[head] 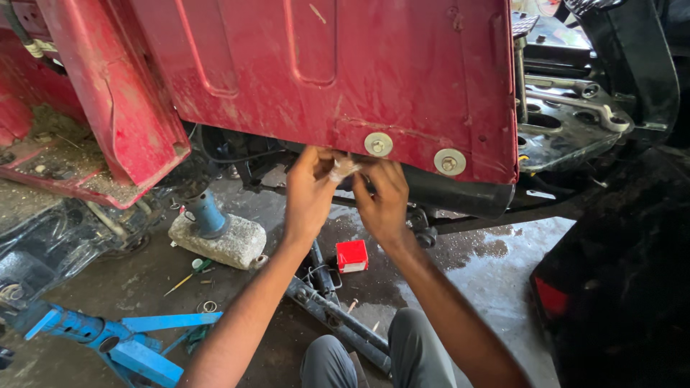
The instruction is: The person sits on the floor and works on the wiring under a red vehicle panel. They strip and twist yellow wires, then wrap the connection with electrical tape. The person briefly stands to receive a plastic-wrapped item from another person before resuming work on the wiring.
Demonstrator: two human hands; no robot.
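- Left hand (310,188) pinching small whitish wad (343,168) under red body panel (330,72).
- Right hand (383,197) curled beside wad, grip unclear.
- Best kept steady near washered bolt (378,144).

Both hands — left hand (310,190), right hand (382,197) — sit under the big panel (323,72); a small box (352,256) lies on the floor (496,280) below.

Both your arms reach up and forward from the bottom of the view, bare to the elbow, with the forearms drawing together toward the hands. Your left hand (310,192) is raised with its back to the camera, fingers (307,156) pointing upward and curled at the tips. Your right hand (383,201) sits just beside it, wrist bent, fingers bunched; they seem pinched together, though blur hides the tips. Your knees show below.
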